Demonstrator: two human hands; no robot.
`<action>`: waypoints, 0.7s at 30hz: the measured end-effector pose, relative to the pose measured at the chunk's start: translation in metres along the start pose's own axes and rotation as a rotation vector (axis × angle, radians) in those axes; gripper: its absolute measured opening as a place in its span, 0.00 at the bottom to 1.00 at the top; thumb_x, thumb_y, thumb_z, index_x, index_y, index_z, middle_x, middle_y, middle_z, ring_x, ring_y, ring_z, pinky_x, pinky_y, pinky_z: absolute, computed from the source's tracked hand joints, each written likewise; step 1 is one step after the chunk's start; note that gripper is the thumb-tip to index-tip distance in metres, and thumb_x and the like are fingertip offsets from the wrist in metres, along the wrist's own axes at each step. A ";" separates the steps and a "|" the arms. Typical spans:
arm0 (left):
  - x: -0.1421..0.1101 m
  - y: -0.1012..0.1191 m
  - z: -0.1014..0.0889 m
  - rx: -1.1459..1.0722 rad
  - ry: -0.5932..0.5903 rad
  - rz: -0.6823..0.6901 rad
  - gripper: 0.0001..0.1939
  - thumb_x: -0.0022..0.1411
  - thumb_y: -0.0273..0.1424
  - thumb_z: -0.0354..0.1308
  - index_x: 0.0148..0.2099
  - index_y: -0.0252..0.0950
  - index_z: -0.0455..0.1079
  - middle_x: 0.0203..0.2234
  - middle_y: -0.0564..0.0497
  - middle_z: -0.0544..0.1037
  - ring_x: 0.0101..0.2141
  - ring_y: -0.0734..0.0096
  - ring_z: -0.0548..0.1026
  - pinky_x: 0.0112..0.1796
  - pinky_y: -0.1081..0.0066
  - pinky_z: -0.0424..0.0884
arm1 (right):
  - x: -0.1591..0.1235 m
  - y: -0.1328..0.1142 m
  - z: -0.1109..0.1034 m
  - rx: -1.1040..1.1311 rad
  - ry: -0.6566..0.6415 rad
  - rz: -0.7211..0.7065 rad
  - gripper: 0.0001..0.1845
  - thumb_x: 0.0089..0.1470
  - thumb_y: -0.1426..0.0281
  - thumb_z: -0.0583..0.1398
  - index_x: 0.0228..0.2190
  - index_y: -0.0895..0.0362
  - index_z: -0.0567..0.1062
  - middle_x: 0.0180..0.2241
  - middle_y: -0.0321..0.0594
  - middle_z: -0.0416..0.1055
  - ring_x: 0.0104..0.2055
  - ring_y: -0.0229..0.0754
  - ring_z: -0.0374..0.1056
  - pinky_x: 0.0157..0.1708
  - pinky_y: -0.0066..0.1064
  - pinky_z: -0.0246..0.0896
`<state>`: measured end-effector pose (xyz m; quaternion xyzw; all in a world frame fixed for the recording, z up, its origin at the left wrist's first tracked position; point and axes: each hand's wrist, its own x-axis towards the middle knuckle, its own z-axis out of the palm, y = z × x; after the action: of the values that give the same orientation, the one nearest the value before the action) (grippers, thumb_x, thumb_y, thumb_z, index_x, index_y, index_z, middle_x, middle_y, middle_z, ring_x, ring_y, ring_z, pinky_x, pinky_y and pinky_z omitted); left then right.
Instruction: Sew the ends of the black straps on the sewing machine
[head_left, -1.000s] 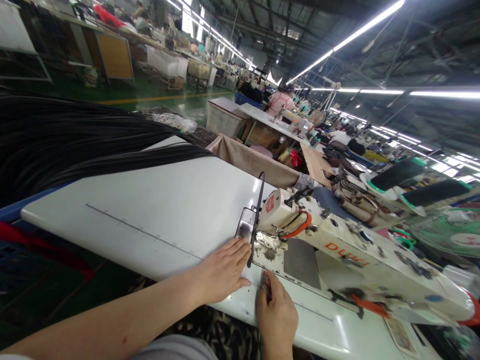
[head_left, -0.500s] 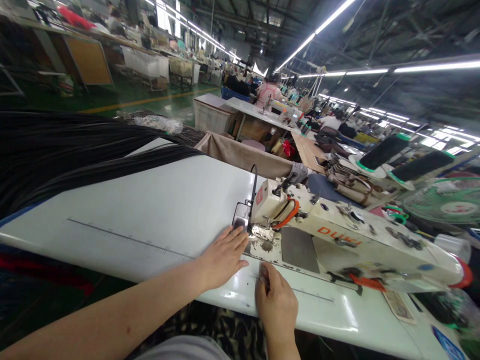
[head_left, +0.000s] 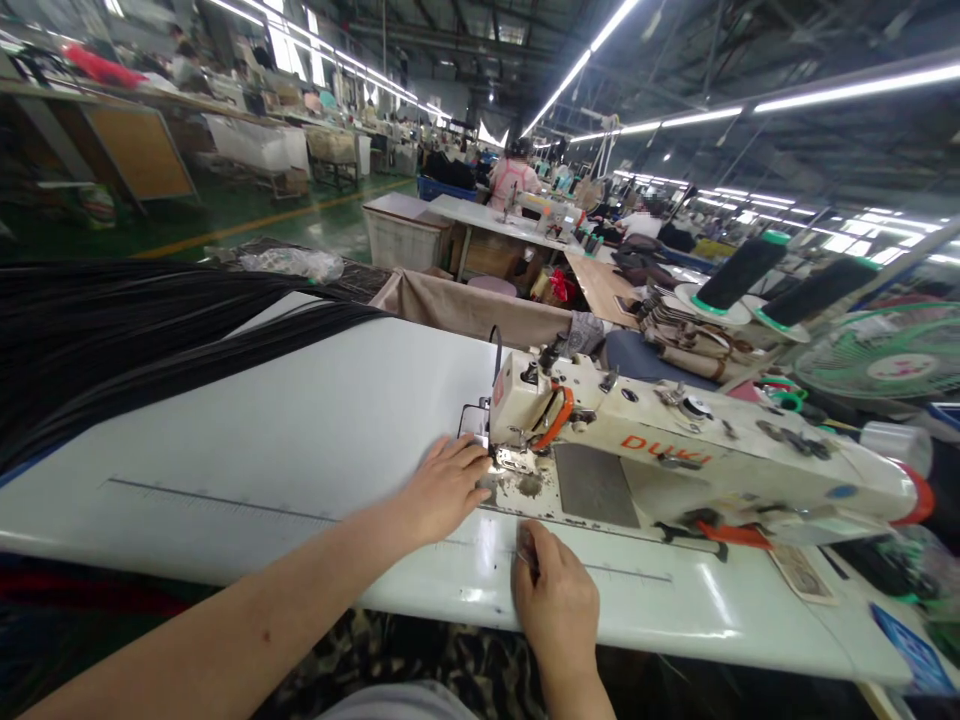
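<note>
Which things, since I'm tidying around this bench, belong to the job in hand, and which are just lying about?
Part of the job, it seems:
sewing machine, beside the left hand
white table under it
black strips draped over the table's left
two black thread cones, probably

Apparently just lying about:
crumpled clear plastic
printed paper slip by the machine

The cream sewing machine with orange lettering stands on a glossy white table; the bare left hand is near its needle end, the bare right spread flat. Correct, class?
The bare right hand is curled, not flat, as the head view shows. The cream sewing machine, glossy white table and bare left hand are as stated.
</note>
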<state>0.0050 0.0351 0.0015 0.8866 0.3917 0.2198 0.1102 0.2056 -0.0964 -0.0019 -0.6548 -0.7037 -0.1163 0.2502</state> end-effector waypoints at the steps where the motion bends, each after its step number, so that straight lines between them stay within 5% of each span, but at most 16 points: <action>1: 0.006 -0.006 -0.001 -0.045 0.006 -0.007 0.18 0.72 0.36 0.55 0.60 0.40 0.73 0.61 0.45 0.75 0.66 0.52 0.66 0.67 0.47 0.60 | 0.000 0.000 0.000 0.003 -0.009 0.008 0.15 0.61 0.73 0.55 0.47 0.54 0.75 0.36 0.39 0.81 0.35 0.44 0.75 0.36 0.32 0.65; 4: 0.030 -0.026 -0.001 -0.134 0.018 -0.019 0.14 0.70 0.29 0.56 0.53 0.38 0.77 0.55 0.43 0.78 0.59 0.56 0.73 0.64 0.55 0.68 | -0.001 -0.001 0.001 0.000 -0.031 0.027 0.16 0.59 0.74 0.56 0.48 0.53 0.75 0.37 0.40 0.81 0.36 0.45 0.75 0.37 0.32 0.65; 11: 0.080 -0.052 0.013 -0.186 -0.064 0.037 0.16 0.68 0.27 0.57 0.55 0.38 0.78 0.60 0.45 0.76 0.59 0.57 0.74 0.61 0.61 0.71 | -0.001 -0.001 0.000 -0.008 0.019 0.015 0.16 0.58 0.75 0.55 0.46 0.54 0.75 0.36 0.40 0.80 0.34 0.44 0.74 0.36 0.32 0.64; 21: 0.093 -0.058 0.003 -0.218 -0.124 0.127 0.21 0.72 0.31 0.53 0.65 0.38 0.70 0.61 0.47 0.76 0.62 0.59 0.72 0.63 0.61 0.68 | -0.002 0.000 -0.002 0.029 -0.037 0.035 0.18 0.53 0.78 0.56 0.45 0.53 0.74 0.34 0.37 0.78 0.34 0.44 0.73 0.36 0.32 0.62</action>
<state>0.0247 0.1428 0.0064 0.9042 0.3012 0.2124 0.2157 0.2064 -0.0987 -0.0014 -0.6654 -0.6982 -0.0897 0.2486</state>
